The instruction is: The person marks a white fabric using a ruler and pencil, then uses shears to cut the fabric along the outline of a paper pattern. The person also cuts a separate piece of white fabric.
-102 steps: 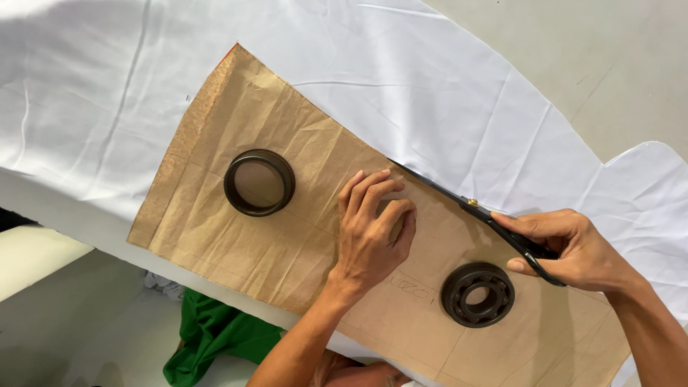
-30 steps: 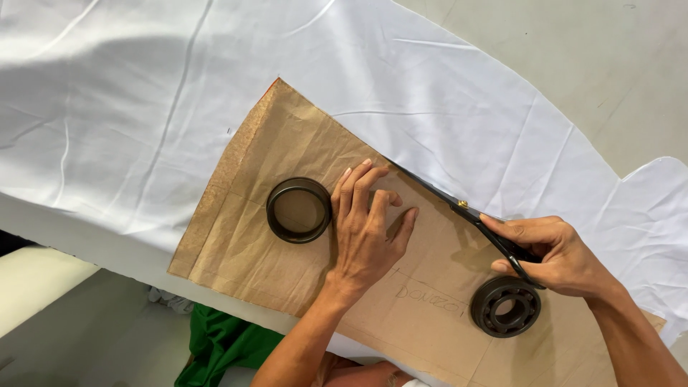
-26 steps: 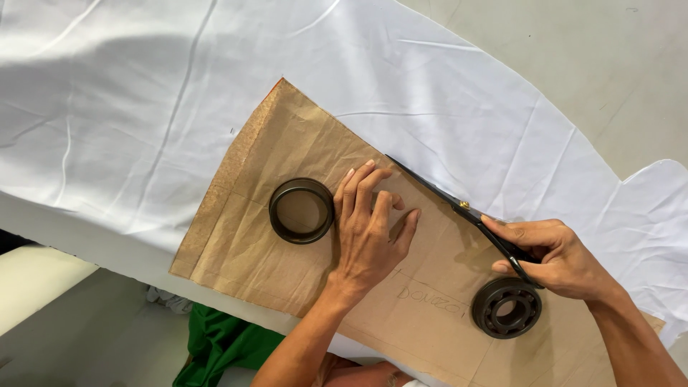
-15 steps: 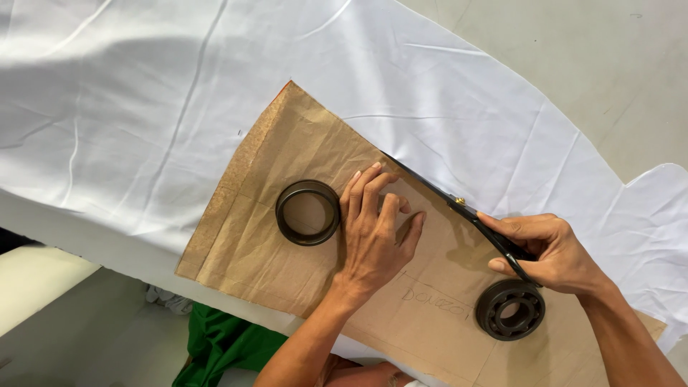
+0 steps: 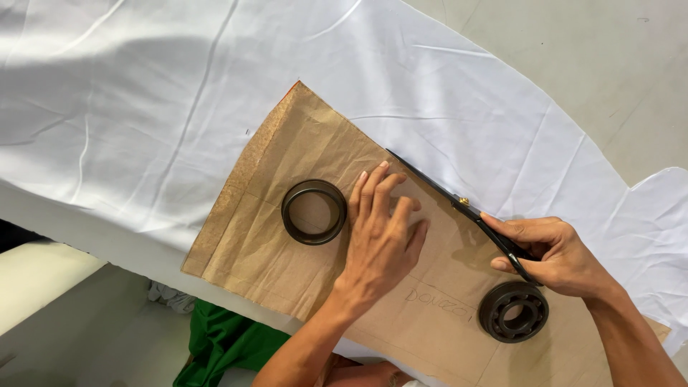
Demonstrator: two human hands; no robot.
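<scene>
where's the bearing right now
In the head view, the black bearing sits on the brown paper pattern at lower right, just below the right hand.

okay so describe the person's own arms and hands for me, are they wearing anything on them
Both forearms are bare as far as the picture shows, with no sleeves in view. The left hand and right hand wear no gloves, and no rings, watch or bracelet can be seen. The fingernails look short and unpainted.

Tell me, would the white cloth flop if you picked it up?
Probably yes. The white cloth shows soft wrinkles and drapes over the table edge, so it looks thin, light and floppy. It likely slides easily too: two metal rings weigh down the brown paper pattern.
</scene>
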